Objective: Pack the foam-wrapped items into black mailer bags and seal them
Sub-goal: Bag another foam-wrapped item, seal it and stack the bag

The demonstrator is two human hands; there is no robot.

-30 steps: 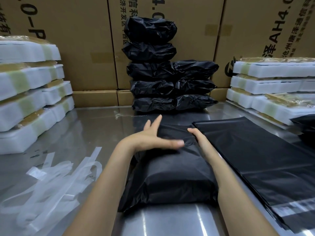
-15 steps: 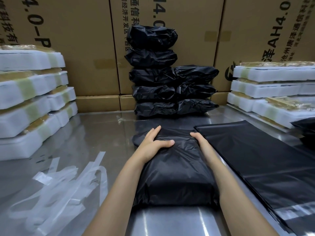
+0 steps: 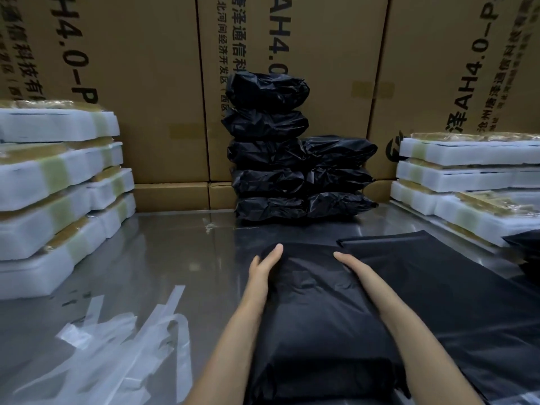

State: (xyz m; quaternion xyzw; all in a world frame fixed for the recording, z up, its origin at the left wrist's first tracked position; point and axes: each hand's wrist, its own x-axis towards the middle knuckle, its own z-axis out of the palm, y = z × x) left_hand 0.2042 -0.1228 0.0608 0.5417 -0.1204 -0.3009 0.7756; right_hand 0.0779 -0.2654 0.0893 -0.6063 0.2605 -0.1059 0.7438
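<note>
A: Head view, entry one. Against the frame half a second back, the left hand [image 3: 264, 271] no longer lies over the top of the packed mailer bag [image 3: 318, 323] with its thumb across the film; it has slid to the bag's left flank. The right hand [image 3: 355, 270] has stayed on the right flank. The bag's far end now looks flatter and smoother.

B: Materials?

A: The bag is glossy black film, creased, bulging in a soft rectangular shape round its contents, lying lengthwise on the reflective steel table [image 3: 163, 258] directly ahead. To its right, touching it, lies a flat stack of empty mailer bags [image 3: 455, 287], matte black. At the back stands a pile of sealed black parcels [image 3: 280, 159], crinkled and shiny, against brown cardboard cartons [image 3: 152, 83] with printed lettering. White foam-wrapped items [image 3: 52, 182] banded with yellowish tape are stacked on the left, and a second foam stack [image 3: 467, 171] on the right. Translucent peeled strips [image 3: 122, 340] lie curled at the near left.

B: Hand pose?

A: Both forearms reach forward, roughly parallel. Both hands are flat, fingers straight and together, palms turned inward, pressing the bag's two sides near its far end. Neither hand curls round anything.
</note>
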